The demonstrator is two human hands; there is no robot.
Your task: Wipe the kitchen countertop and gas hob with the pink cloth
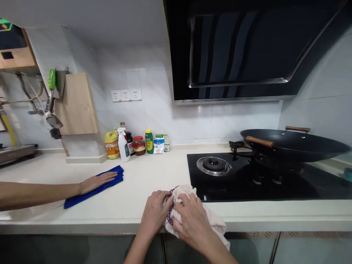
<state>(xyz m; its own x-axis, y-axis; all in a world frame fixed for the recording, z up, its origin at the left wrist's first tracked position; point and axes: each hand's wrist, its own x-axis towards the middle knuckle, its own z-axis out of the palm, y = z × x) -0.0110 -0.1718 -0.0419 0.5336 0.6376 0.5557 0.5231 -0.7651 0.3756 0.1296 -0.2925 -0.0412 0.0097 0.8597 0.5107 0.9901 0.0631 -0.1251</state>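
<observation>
Clutching cloth [215, 220] over countertop edge [110, 228]

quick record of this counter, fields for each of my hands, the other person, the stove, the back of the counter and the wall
left hand: left hand on the bunched pale cloth, at its purple-patterned edge
right hand: right hand beside it, fingers curled into the same cloth
other person: other person's hand flat on a blue cloth
stove: black hob, wok over its right side
back of counter: yellow jug, white spray bottle, red-lidded jar
wall: wooden board hanging at left, sockets
</observation>
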